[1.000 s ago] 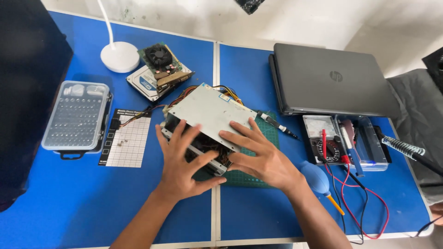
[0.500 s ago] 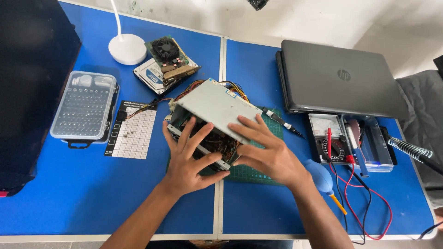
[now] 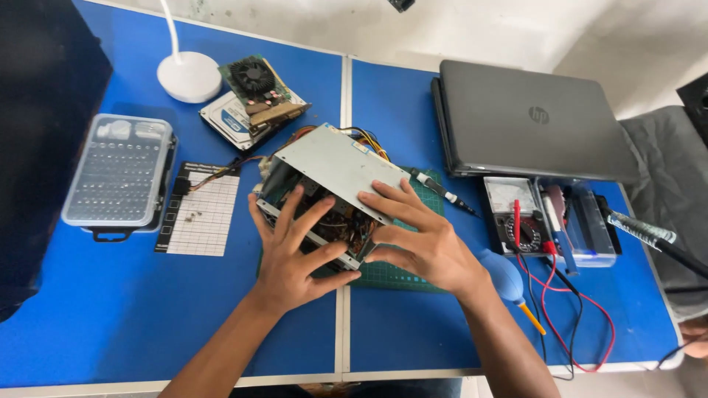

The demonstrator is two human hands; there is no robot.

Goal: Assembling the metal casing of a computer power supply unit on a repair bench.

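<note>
At the middle of the blue bench (image 3: 103, 309), on a green cutting mat (image 3: 402, 274), lies an opened metal power supply box (image 3: 324, 193), tilted so its grey lid panel slopes up and away and its circuit boards show at the near side. The left hand (image 3: 295, 254) lies flat on the near left edge of the box, fingers (image 3: 289, 214) spread and pointing up over the open frame, the thumb against its lower rail. The right hand (image 3: 420, 239) holds the near right corner, fingers (image 3: 383, 197) spread, the upper ones resting on the lid panel's edge and the lower ones curled beside the open end. A bundle of coloured wires (image 3: 365, 138) comes out at the far side. Left of the box lie a gridded screw mat (image 3: 203, 214) and a clear bit case (image 3: 122, 177); behind it a hard drive under a fan card (image 3: 251, 99) and a white lamp base (image 3: 188, 76). To the right stand a shut grey laptop (image 3: 531, 121) and a multimeter (image 3: 516, 221) with red and black leads.
</note>
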